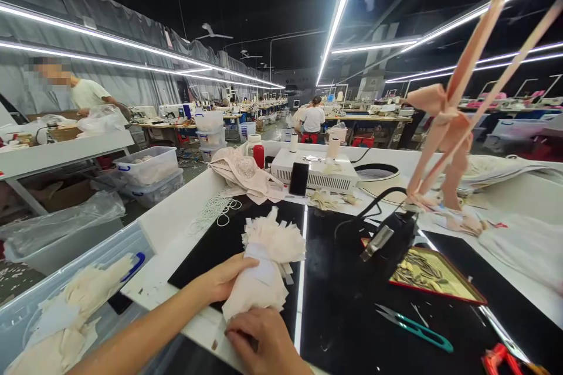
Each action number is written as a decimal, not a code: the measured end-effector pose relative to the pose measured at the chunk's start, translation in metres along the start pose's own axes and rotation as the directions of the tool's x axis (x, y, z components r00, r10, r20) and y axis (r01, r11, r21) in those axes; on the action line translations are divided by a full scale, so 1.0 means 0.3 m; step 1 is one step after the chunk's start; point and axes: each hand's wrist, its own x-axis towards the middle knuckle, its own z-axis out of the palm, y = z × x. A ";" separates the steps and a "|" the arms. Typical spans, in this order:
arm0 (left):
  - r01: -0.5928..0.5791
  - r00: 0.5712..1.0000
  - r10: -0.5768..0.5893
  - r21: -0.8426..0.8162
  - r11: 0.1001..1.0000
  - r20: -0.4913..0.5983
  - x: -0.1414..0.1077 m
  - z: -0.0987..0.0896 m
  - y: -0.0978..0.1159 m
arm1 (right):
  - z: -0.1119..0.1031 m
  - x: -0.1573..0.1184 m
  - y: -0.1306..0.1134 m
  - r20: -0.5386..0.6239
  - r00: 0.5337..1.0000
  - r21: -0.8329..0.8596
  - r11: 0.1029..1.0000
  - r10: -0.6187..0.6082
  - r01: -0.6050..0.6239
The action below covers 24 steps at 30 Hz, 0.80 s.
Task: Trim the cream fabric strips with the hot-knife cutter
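A bundle of cream fabric pieces (264, 293) is held over the black worktop, its upper end fanned into ragged strips, with a pale white patch near its middle. My left hand (229, 276) is closed on its left side, the thumb lying on top. At the bundle's near end, my right hand (261, 337) has its fingers curled and pressed against the edge; its fingertips are partly hidden. Right of the hands, teal thread snips (417, 328) lie on the black surface.
A tray of small dark strips (433, 272) stands at right beside a black clamp-like device (387, 240). Peach straps (453, 111) hang above. Red-handled scissors (501, 358) lie front right. A phone (299, 179) leans against a white box (314, 167). A plastic bin (145, 234) sits left.
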 end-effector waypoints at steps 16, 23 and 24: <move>0.221 0.972 -0.209 -0.105 0.970 0.109 0.086 -0.098 0.011 | -0.131 0.156 0.168 -0.205 0.967 -0.458 0.858 0.153 -0.233; 0.247 0.954 -0.229 -0.075 0.966 0.192 0.137 -0.093 0.044 | -0.136 0.192 0.143 -0.162 0.985 -0.542 0.829 0.057 -0.137; 0.210 0.961 -0.186 -0.099 0.973 0.204 0.140 -0.088 0.045 | -0.131 0.199 0.135 -0.154 0.987 -0.548 0.828 0.036 -0.116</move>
